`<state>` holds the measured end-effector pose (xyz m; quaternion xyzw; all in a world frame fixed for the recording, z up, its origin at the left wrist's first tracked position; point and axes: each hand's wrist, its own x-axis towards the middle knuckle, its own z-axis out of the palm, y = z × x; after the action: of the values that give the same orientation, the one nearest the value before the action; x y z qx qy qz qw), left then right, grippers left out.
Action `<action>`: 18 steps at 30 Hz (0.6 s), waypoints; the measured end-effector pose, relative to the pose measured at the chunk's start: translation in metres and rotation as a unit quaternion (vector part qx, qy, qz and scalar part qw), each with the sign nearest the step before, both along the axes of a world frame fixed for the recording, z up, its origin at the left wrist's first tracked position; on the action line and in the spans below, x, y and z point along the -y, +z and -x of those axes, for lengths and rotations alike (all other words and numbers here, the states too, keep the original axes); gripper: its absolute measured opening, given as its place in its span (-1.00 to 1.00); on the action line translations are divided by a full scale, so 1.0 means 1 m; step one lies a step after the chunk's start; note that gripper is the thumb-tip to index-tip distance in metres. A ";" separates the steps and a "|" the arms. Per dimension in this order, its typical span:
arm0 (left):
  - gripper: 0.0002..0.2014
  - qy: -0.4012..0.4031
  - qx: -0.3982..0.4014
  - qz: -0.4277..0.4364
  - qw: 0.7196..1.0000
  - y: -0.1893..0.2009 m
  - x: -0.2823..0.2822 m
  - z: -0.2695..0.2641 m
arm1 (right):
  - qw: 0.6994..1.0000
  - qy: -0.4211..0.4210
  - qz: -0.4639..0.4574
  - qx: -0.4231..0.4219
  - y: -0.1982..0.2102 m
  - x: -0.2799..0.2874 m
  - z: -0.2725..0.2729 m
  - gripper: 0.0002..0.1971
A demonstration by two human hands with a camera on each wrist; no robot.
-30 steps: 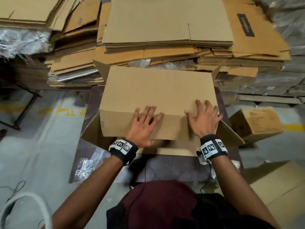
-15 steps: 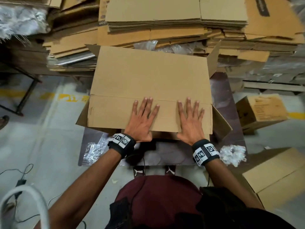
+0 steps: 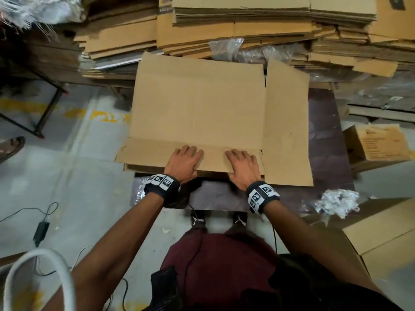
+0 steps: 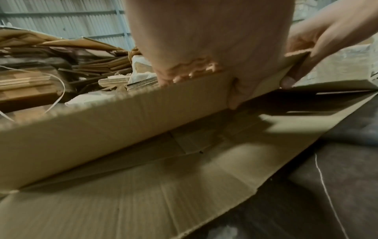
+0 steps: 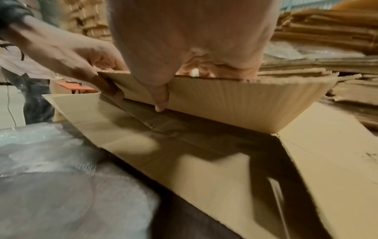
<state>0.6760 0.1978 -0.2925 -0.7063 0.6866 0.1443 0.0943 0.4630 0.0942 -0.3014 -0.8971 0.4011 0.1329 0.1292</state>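
A large brown cardboard box (image 3: 197,104) lies nearly flat on a dark table (image 3: 325,142) in front of me. Its long near flap (image 3: 148,154) is lifted off the panel beneath it (image 4: 143,194). My left hand (image 3: 184,162) grips that flap left of centre, fingers over the top and thumb (image 4: 235,97) under the edge. My right hand (image 3: 242,167) holds the same flap (image 5: 235,100) further right, its thumb (image 5: 161,97) also underneath. The right side flap (image 3: 287,131) lies spread out flat.
Stacks of flattened cardboard (image 3: 247,23) rise just behind the box. A small printed carton (image 3: 377,144), crumpled plastic (image 3: 336,202) and another carton (image 3: 381,232) sit to the right. On the floor at left are a cable with an adapter (image 3: 41,230) and a metal stand leg (image 3: 49,108).
The box has sunk from standing to almost flat, and its right side flap has swung out. Both hands went from lying flat on the near flap to gripping its near edge.
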 end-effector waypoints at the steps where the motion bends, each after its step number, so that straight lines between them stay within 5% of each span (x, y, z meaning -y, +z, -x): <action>1: -0.42 0.002 -0.006 -0.018 1.000 -0.008 0.000 -0.002 | 1.000 -0.009 -0.011 -0.013 -0.007 -0.003 -0.004 -0.22; 5: -0.43 0.009 -0.029 -0.071 0.997 -0.044 -0.004 -0.001 | 0.994 -0.054 -0.061 -0.073 -0.034 -0.013 -0.006 -0.19; 11: -0.14 0.001 0.002 -0.062 0.998 -0.079 -0.014 0.012 | 0.984 -0.037 -0.147 -0.097 -0.063 -0.022 0.015 -0.02; 18: -0.37 -0.029 0.057 -0.045 0.997 -0.105 -0.022 0.026 | 0.982 -0.037 -0.163 -0.088 -0.074 -0.037 0.027 -0.01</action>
<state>0.6503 0.2198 -0.3974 -0.6884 0.6928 0.1321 0.1692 0.4360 0.1313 -0.3751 -0.8336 0.4164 0.2698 0.2428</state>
